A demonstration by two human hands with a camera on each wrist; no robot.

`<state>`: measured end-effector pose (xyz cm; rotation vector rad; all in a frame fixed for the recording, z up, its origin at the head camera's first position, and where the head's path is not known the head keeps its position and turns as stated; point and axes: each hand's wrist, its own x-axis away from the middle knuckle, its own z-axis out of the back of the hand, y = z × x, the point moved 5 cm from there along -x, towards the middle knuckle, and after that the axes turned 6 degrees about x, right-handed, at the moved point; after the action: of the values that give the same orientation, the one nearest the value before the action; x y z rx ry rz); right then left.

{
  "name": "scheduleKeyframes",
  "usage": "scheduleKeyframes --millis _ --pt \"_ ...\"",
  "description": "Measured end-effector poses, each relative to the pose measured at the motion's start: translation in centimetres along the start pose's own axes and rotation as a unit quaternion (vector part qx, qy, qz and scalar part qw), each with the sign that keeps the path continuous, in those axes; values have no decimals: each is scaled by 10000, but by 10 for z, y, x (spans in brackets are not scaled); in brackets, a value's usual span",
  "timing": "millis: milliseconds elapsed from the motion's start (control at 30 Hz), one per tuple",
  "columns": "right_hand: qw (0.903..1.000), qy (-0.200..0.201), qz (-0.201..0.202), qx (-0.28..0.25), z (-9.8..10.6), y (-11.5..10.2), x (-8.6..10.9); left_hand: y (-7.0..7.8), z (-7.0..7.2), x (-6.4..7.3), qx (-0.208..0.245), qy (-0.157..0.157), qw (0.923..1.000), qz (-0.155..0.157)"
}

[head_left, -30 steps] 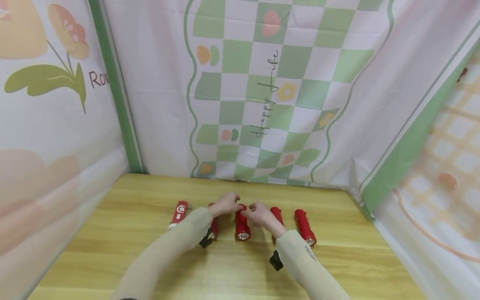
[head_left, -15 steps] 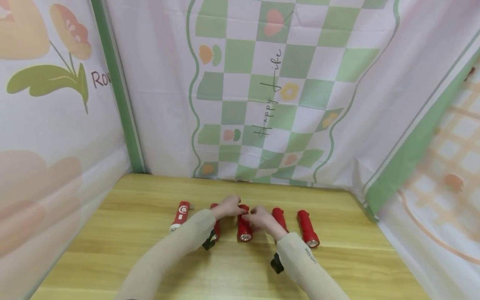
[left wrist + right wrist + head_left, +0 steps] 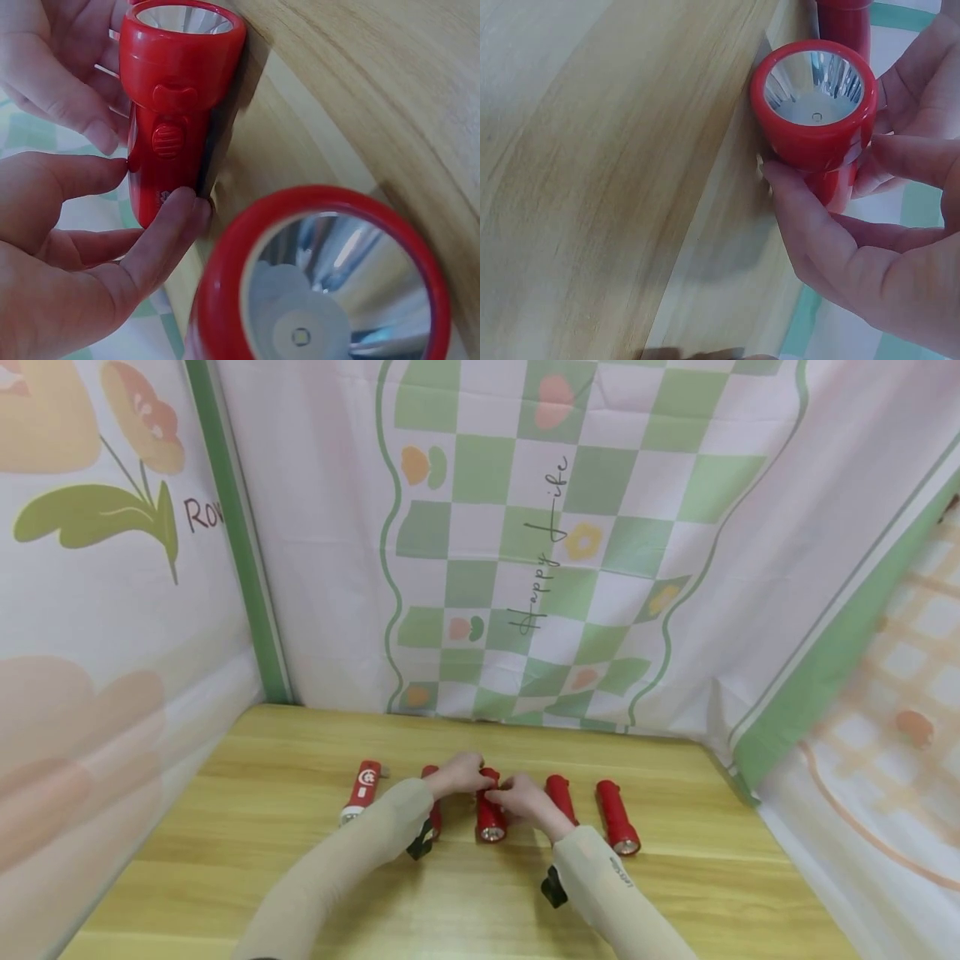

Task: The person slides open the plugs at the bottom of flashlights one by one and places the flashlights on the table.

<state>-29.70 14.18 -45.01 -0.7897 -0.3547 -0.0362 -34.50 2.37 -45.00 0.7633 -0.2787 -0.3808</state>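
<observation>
A red flashlight (image 3: 491, 820) lies in the middle of a row on the wooden table, its lens towards me. My left hand (image 3: 459, 774) pinches its tail end between thumb and fingers. From the other side my right hand (image 3: 527, 800) grips its body with thumb and fingers. In the left wrist view the switch on the flashlight (image 3: 176, 75) shows, and the left hand's fingertips (image 3: 180, 206) lie along the tail. The right wrist view looks into its silvery reflector, with the right fingers (image 3: 802, 202) beneath the head.
A red-and-white flashlight (image 3: 362, 787) lies far left. Another red one (image 3: 435, 818) sits partly hidden under the left wrist. Two red flashlights (image 3: 558, 795) (image 3: 617, 818) lie to the right. Patterned cloth (image 3: 525, 677) hangs behind the table.
Both hands stay at the middle flashlight, their raised fingers now lower and closer round its tail end. The head view has shifted slightly. The other flashlights have not moved.
</observation>
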Motion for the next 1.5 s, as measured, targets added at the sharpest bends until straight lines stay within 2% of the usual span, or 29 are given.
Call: scheduleKeyframes --millis 400,667,800,1000,1133,1367,1500 --pt "9999 -88 -51 -22 -1 0 -1 2 -1 1 161 -26 9998 134" --pt "9997 -175 -31 -155 -1 1 0 1 -2 1 146 0 9999 20" --pt "9998 -158 -15 -156 0 0 0 0 -1 3 279 -9 9996 52" --pt "10000 -57 10 14 2 -1 1 3 2 5 423 70 9991 41" --pt "10000 23 66 -5 4 -2 1 5 4 6 352 170 9992 -51" --pt "9983 413 390 137 8 -11 4 11 13 6 94 525 9979 -357" --pt "9971 575 482 160 11 -15 7 11 15 6 213 595 9970 -441"
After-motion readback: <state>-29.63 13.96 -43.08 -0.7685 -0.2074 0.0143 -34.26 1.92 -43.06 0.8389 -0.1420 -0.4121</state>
